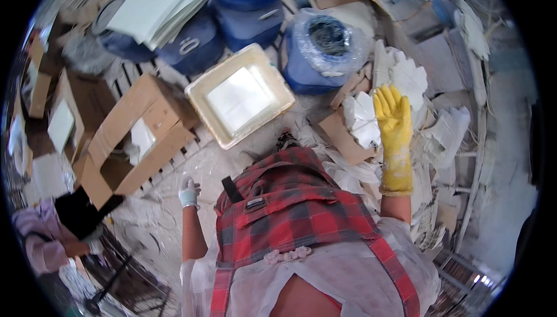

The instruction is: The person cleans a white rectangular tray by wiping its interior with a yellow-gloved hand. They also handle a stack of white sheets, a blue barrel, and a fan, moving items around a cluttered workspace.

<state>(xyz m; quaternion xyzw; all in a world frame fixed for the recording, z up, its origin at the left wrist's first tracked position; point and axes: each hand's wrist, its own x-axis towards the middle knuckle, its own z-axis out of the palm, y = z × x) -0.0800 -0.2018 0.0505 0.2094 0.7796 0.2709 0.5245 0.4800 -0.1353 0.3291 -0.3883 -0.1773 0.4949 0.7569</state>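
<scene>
My right hand, in a long yellow rubber glove with white smears, is raised with its fingers stretched out and nothing in it. Close by it are a crumpled white sheet and a pile of scalloped white pieces. In a thin white glove, my left hand hangs low at my side, fingers loosely bent and a little apart, holding nothing that I can see. Ahead of me stands a cream rectangular tub with a pale white bottom or content; neither hand touches it.
Blue drums stand at the back, one lined with clear plastic. White sheets are stacked on another. Open cardboard boxes fill the left side. Another person is at lower left. A metal rack runs along the right.
</scene>
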